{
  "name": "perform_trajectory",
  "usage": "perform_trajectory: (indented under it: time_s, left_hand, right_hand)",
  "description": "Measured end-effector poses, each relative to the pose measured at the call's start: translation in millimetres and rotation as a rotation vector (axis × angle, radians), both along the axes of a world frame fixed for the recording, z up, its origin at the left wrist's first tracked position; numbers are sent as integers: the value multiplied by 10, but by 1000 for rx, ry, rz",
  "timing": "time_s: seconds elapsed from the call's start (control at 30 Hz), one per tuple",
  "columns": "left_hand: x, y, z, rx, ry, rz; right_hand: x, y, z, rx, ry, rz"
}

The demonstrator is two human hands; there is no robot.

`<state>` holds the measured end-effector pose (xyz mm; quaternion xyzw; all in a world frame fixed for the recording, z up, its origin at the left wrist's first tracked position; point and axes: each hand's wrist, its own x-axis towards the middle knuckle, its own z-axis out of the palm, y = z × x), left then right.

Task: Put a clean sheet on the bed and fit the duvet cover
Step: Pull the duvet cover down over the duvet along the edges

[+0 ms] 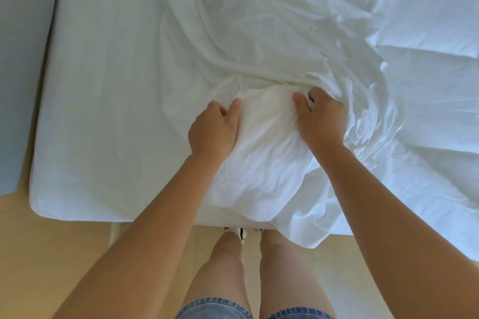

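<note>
My fingers (234, 109), left hand (212, 129) and right hand (321, 122) alike, curl into the bunched white duvet cover (259, 158) at the near edge of the bed (103, 85), beside the quilted duvet (427, 21). I judge I'm gathering it; next I must find its opening.

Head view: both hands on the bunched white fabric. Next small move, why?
Probably draw the hands apart to spread it: left hand and right hand both grip the white fabric, bunched close together at the near edge of the mattress.
</note>
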<state>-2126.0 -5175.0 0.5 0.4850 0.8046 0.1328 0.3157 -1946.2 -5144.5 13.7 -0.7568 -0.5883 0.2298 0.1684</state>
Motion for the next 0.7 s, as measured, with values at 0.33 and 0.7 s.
perform_trajectory:
  time_s: [0.33,0.7]
  left_hand:
    - [45,122,504,-221,-441,45]
    - [-189,-1054,134,-411,-370,169]
  right_hand:
    - [-101,-42,-8,19,-14,-37]
    - [-295,-514,-34,-144,-94,341]
